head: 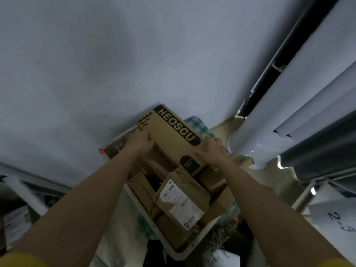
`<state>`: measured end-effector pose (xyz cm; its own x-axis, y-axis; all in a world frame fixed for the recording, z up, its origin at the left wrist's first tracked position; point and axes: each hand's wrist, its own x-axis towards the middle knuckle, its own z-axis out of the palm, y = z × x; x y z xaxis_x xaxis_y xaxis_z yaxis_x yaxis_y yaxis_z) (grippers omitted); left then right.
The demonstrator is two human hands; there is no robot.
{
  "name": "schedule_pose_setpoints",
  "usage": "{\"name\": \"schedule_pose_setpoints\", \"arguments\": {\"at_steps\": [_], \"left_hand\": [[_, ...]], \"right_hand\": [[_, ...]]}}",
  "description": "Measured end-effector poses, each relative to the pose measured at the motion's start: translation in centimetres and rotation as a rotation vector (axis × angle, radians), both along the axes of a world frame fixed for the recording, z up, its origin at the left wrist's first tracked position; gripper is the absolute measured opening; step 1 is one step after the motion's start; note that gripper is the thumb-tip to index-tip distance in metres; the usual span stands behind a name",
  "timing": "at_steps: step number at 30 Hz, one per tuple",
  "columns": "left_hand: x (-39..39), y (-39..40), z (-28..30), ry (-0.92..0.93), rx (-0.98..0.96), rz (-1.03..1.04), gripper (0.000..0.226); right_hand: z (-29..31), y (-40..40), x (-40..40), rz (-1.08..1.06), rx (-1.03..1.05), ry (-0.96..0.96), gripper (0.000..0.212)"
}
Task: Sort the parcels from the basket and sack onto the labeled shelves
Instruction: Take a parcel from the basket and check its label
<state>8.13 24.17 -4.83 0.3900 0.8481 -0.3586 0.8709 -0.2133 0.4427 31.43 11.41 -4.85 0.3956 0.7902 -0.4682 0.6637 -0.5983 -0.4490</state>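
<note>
Both my hands, left hand (141, 142) and right hand (212, 151), gripped the long box (173, 135) between them, pointing away up-left above the basket (173, 251).

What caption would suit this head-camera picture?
Both hands, left and right, grip a long HEOSCU carton above a basket of brown parcels.

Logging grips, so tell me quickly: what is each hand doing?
Left hand: grips the long HEOSCU cardboard box.
Right hand: holds the same box.

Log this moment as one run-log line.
left hand: grips long box | right hand: grips same box | box: above basket
</note>
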Motion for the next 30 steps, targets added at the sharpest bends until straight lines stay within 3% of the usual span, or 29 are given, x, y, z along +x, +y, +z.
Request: {"name": "schedule_pose_setpoints", "arguments": {"at_steps": [4,7,17,22,30], "left_hand": [[1.3,3.3,-1.1,0.117,-0.094,-0.016,0.073],[1.8,5.7,-2.4,0.076,-0.103,0.003,0.085],[2.1,10.6,-5.1,-0.071,-0.151,0.11,0.081],[2.0,11.1,-5.7,-0.22,-0.231,0.227,0.077],[2.0,10.7,-5.5,-0.265,-0.276,0.318,0.084]], "right_hand": [[-1.7,0.3,-0.1,-0.071,-0.051,0.009,0.07],[-2.4,0.7,-0.3,-0.156,0.014,0.003,0.059],[-4.5,2.0,-1.7,-0.552,0.071,0.202,0.061],[-5.2,2.3,-2.0,-0.72,0.08,0.308,0.078],[-5.0,3.1,-3.0,-0.838,0.022,0.45,0.075]]}}
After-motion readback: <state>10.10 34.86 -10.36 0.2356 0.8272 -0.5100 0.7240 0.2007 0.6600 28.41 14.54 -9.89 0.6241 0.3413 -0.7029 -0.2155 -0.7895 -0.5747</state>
